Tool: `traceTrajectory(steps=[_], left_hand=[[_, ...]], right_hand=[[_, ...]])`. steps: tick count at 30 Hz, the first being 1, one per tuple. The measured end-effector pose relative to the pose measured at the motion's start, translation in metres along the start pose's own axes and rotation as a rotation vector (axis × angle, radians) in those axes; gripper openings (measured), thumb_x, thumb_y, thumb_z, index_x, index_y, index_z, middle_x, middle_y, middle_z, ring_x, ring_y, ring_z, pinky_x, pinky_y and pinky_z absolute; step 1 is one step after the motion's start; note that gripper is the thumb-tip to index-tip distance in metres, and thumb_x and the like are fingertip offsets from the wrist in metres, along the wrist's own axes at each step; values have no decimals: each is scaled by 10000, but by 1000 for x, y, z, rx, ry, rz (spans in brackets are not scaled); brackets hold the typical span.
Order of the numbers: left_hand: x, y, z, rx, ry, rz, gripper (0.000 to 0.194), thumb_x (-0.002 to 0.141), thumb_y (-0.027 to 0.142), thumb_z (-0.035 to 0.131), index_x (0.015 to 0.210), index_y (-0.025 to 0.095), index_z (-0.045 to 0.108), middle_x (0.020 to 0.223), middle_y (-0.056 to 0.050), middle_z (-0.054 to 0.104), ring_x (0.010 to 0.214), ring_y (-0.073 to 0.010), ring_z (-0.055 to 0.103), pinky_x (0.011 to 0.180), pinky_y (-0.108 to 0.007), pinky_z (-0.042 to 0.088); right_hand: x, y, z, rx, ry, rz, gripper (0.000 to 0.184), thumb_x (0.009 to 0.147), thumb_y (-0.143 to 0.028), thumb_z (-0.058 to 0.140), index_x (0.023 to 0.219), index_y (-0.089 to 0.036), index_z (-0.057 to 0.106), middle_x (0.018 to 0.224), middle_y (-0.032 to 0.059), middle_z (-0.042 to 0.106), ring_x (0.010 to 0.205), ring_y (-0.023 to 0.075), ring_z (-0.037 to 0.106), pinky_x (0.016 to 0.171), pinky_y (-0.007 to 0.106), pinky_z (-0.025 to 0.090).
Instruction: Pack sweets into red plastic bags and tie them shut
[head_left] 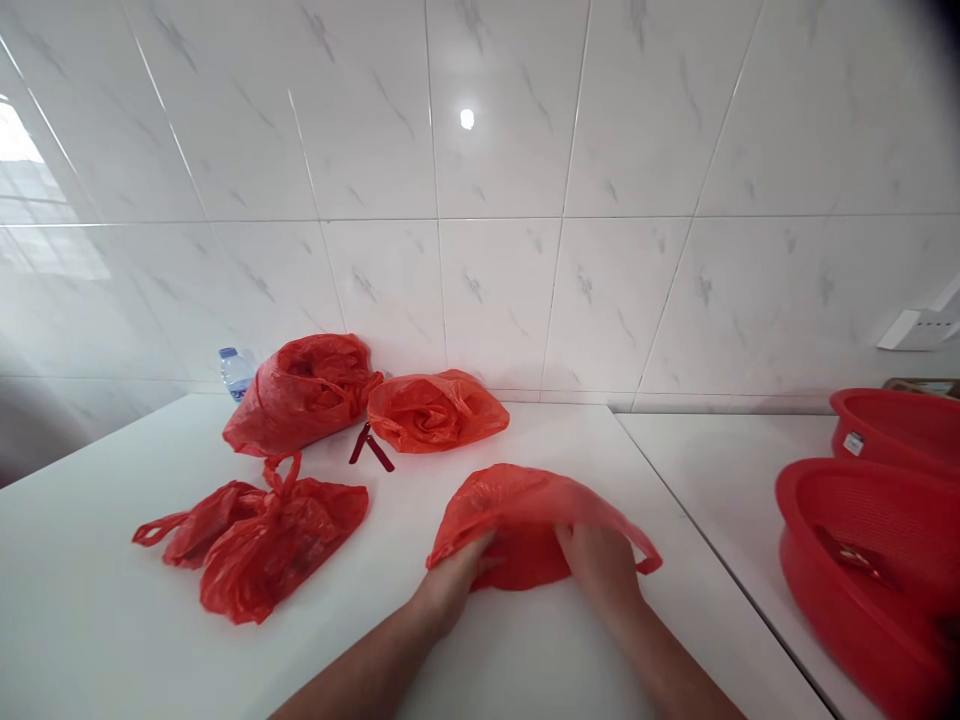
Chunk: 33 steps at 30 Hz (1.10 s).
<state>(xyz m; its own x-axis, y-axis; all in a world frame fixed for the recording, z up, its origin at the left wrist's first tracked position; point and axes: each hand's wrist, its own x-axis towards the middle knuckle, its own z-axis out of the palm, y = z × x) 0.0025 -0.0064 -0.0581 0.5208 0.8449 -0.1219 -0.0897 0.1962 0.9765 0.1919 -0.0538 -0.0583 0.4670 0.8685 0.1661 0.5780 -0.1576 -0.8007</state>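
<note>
Both my hands rest on a red plastic bag (pixel 517 500) lying on the white counter (pixel 112 600) in front of me. My left hand (pixel 454 580) has its fingers curled into the bag's near left edge. My right hand (pixel 600 570) grips the near right side, next to a loop handle. Fingertips of both hands are tucked under or into the plastic, so what is inside the bag is hidden.
Three more red bags lie to the left: a tied one (pixel 262 540) nearest, a large one (pixel 304 395) and a smaller one (pixel 435 410) by the tiled wall. A dark red peeler-like tool (pixel 369 447) lies between them. A water bottle (pixel 236 372) stands behind. Red basins (pixel 862 560) sit at right.
</note>
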Motion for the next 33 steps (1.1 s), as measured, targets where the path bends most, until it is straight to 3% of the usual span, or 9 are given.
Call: traceTrajectory(steps=[4,8,12,15,18,20,25,29,33], left_hand=[[15,18,-17,-163,49,119,494,892,549,271,1022,179,572,1239,-147,563,1135,-238,563,885,-402,500],[19,34,-31,-186,121,100,387,833,539,392,890,194,557,1063,-109,627,996,-234,626,787,-398,532],[2,44,-23,4,-145,-49,290,813,429,450,723,171,549,793,-61,623,775,-204,648,696,-370,536],[-12,42,-7,416,-235,251,176,798,327,513,845,183,603,867,-66,647,836,-214,637,742,-366,532],[-13,33,-1,935,-10,734,278,818,234,521,1082,239,610,1139,-82,621,1044,-246,588,868,-372,499],[-5,28,-5,1211,154,873,333,859,223,474,1170,256,587,1261,-96,559,1118,-271,551,905,-391,478],[16,18,-27,1464,375,630,574,760,323,632,1303,230,474,1182,-128,571,1109,-336,512,876,-459,449],[20,6,-29,1383,286,377,865,620,373,731,1389,241,358,1329,-147,473,1212,-385,415,916,-506,394],[18,0,-21,1337,195,396,890,572,370,762,1367,258,377,1368,-136,439,1253,-399,364,941,-534,373]], right_hand=[[7,8,-13,-128,67,73,202,687,-392,636,830,-257,587,771,54,583,761,233,571,564,317,403],[6,4,-16,-192,-48,87,143,647,-308,639,617,-234,521,686,51,570,633,214,549,500,302,329],[7,0,-18,-182,-145,71,95,619,-220,636,595,-238,546,581,27,555,527,181,513,457,280,270],[5,-4,-23,-135,-218,-58,217,625,-171,604,807,-280,653,733,26,648,640,206,580,475,272,320],[-2,-10,-29,-119,-337,-195,539,636,-145,591,1135,-348,616,963,26,673,820,228,616,573,278,408],[-5,-10,-31,-130,-396,-223,706,633,-132,585,1285,-389,506,1142,25,624,926,230,611,651,286,447],[-1,2,-36,-102,-469,-204,645,648,-106,550,1230,-382,572,1423,-22,415,1263,249,425,851,316,459],[5,9,-39,40,-425,-117,443,743,-257,577,1181,-303,621,1374,17,482,1237,249,457,936,382,433],[2,-2,-31,-19,-198,-201,388,833,-430,515,1164,-257,620,1203,48,617,1130,232,534,961,398,404]])
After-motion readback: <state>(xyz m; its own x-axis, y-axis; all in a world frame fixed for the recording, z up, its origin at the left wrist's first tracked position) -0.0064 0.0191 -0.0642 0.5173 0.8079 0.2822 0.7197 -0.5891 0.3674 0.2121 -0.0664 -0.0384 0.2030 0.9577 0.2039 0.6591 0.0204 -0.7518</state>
